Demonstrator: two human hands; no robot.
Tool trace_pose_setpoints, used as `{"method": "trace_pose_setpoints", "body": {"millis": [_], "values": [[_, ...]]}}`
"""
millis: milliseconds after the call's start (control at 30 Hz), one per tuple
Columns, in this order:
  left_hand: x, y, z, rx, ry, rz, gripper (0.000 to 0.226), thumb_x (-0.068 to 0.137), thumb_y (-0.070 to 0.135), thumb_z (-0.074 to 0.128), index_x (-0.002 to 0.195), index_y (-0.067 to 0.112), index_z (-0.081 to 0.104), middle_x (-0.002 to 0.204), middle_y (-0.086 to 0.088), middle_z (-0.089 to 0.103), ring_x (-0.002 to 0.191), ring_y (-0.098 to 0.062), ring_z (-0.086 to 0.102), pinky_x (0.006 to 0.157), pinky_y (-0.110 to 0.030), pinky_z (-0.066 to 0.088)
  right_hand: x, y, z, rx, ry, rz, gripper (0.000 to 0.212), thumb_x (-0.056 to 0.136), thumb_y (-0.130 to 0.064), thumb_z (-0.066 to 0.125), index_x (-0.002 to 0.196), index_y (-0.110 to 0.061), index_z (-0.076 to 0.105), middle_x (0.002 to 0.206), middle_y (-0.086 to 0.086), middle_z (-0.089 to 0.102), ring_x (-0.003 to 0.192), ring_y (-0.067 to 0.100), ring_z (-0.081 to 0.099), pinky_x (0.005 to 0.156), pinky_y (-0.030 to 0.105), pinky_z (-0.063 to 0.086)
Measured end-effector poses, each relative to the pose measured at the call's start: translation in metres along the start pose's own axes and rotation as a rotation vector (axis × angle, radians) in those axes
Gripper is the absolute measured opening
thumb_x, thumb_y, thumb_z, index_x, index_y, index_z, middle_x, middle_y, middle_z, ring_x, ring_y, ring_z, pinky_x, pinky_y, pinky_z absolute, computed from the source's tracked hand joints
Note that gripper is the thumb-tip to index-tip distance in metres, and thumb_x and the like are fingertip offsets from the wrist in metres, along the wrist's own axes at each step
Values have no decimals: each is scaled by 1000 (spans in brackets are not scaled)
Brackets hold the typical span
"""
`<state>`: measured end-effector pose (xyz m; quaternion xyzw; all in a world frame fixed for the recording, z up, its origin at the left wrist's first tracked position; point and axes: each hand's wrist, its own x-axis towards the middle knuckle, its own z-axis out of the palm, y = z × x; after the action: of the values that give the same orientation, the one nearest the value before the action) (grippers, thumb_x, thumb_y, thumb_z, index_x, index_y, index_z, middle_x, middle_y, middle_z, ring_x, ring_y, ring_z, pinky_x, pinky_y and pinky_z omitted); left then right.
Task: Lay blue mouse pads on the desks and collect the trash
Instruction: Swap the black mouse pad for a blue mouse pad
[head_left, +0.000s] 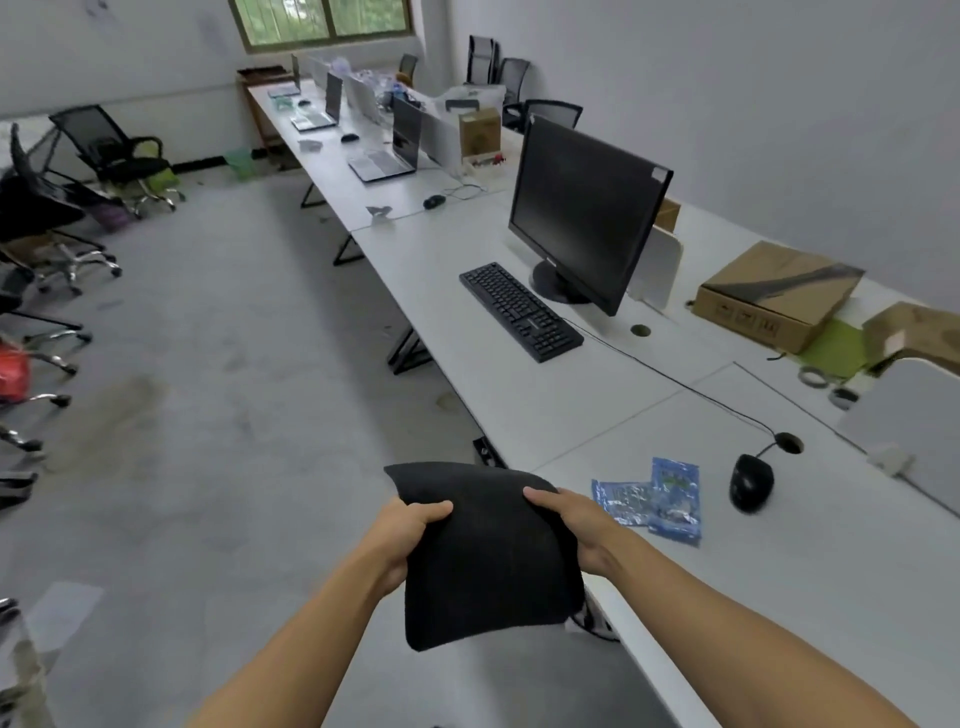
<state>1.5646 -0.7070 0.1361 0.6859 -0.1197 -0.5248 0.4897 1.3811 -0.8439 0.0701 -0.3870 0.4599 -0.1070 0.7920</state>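
Observation:
Both of my hands hold a bent mouse pad (488, 561) with its black underside facing me, just off the near desk's front edge. My left hand (410, 535) grips its left side and my right hand (576, 525) grips its right side. On the white desk (831, 597) to the right lie blue plastic wrappers (654, 499), crumpled and flat. A black mouse (750, 488) sits just past them, its cable running back to a black keyboard (519, 312) and a dark monitor (587, 213).
Cardboard boxes (774, 296) and tape rolls (826, 384) lie at the desk's back right. Farther desks carry laptops (387, 156), another mouse (434, 201) and scraps of paper (378, 210). Office chairs (119, 156) crowd the left side of the grey floor. A green bin (240, 161) stands by the far wall.

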Motion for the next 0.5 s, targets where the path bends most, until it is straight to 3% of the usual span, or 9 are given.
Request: {"method": "trace_pose_setpoints", "body": {"millis": [100, 300, 500], "values": [[38, 37, -16, 63, -45, 20, 20, 88, 6, 65, 109, 6, 65, 102, -10, 74, 94, -28, 70, 81, -41, 56, 27, -20, 19, 22, 40, -13, 58, 67, -35, 85, 116, -11, 68, 111, 11, 72, 106, 31, 68, 101, 48, 48], [109, 90, -4, 139, -146, -1, 18, 88, 5, 64, 106, 5, 67, 95, -10, 75, 90, -29, 71, 75, -39, 57, 59, -67, 21, 40, 339, -189, 26, 85, -21, 74, 107, -9, 67, 100, 8, 75, 94, 25, 71, 83, 39, 58], [182, 131, 40, 154, -161, -30, 17, 85, 0, 64, 102, 0, 68, 94, -13, 75, 85, -26, 72, 63, -30, 55, 114, -118, -17, -19, 565, -307, 16, 88, -23, 70, 102, -18, 64, 100, -1, 69, 92, 18, 66, 75, 31, 52]]}}
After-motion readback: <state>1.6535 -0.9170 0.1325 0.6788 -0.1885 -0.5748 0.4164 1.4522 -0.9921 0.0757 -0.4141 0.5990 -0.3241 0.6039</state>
